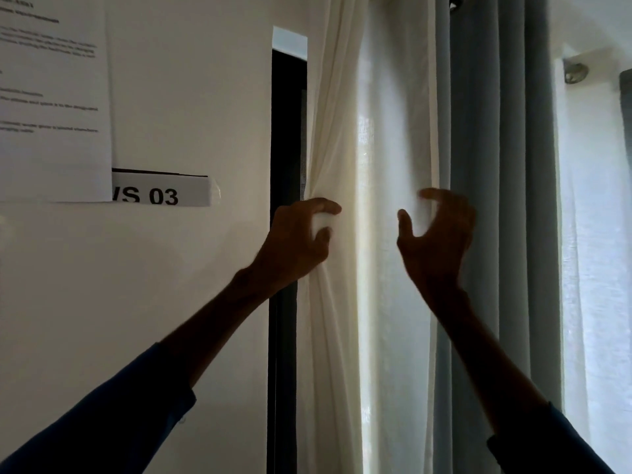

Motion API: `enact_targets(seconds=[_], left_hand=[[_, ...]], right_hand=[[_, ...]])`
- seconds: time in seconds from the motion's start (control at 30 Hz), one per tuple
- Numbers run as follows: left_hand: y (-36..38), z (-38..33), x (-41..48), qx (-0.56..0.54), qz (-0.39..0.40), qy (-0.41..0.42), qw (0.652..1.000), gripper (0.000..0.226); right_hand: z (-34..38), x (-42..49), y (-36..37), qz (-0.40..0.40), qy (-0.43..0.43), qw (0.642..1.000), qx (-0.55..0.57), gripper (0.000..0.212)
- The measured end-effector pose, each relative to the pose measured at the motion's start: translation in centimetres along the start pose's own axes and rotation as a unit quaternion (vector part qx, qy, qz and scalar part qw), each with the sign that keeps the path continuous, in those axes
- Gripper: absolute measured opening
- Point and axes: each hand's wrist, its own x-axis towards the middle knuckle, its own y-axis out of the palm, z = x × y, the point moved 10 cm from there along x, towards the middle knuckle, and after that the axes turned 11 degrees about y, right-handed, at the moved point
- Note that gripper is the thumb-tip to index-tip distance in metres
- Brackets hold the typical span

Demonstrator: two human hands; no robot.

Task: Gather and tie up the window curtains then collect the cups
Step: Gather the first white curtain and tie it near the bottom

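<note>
A sheer white curtain [379,131] hangs over the bright window, with a grey-blue heavy curtain [496,165] just right of it. My left hand [297,241] grips the white curtain's left edge, bunching its folds by the dark window frame. My right hand [434,241] is at the white curtain's right edge where it meets the grey one, fingers curved like a claw, thumb apart; whether the fingertips hook the cloth is unclear. No cups are in view.
A white wall [191,97] fills the left, carrying a printed sheet [51,97] and a label reading "S 03" [160,193]. A dark frame [287,131] stands between wall and curtain. A second window with a rod bracket [576,71] lies far right.
</note>
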Motion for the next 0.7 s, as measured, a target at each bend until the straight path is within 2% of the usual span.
enact_targets(seconds=[0.07, 0.13, 0.2, 0.33, 0.47, 0.5, 0.57, 0.63, 0.7], left_hand=[[-0.1, -0.2, -0.3, 0.011, -0.016, 0.013, 1.000, 0.035], [-0.4, -0.6, -0.4, 0.020, -0.038, 0.028, 0.999, 0.036], [-0.7, -0.9, -0.6, 0.025, -0.058, 0.036, 0.997, 0.036], [-0.9, -0.7, -0.9, 0.031, -0.073, 0.024, 0.997, 0.034], [-0.9, -0.3, -1.0, 0.043, -0.056, 0.029, 0.997, 0.034], [-0.9, -0.2, -1.0, 0.045, -0.051, 0.029, 0.997, 0.034], [-0.9, -0.2, -1.0, 0.043, -0.042, 0.030, 0.998, 0.034], [-1.0, -0.2, -1.0, 0.046, -0.035, 0.032, 0.998, 0.035], [-1.3, -0.2, -1.0, 0.050, -0.033, 0.035, 0.998, 0.036]], right_hand=[[-2.7, 1.6, 1.0, 0.021, 0.061, 0.998, -0.025, 0.055], [-3.9, 2.1, 2.1, 0.050, 0.078, 0.995, -0.025, 0.055], [-3.6, 1.7, 2.4, 0.053, 0.045, 0.996, -0.047, 0.045], [-0.9, 0.0, 1.8, -0.006, -0.049, 0.995, -0.086, 0.036], [1.4, -1.8, 1.1, -0.070, -0.158, 0.984, -0.051, 0.024], [1.4, -1.9, 1.3, -0.063, -0.155, 0.985, -0.035, 0.020], [0.6, -1.3, 2.2, -0.023, -0.090, 0.996, 0.000, 0.020], [-0.2, -0.5, 3.0, 0.010, -0.013, 1.000, 0.008, 0.037], [-0.2, 0.3, 3.4, 0.023, 0.013, 1.000, -0.017, 0.044]])
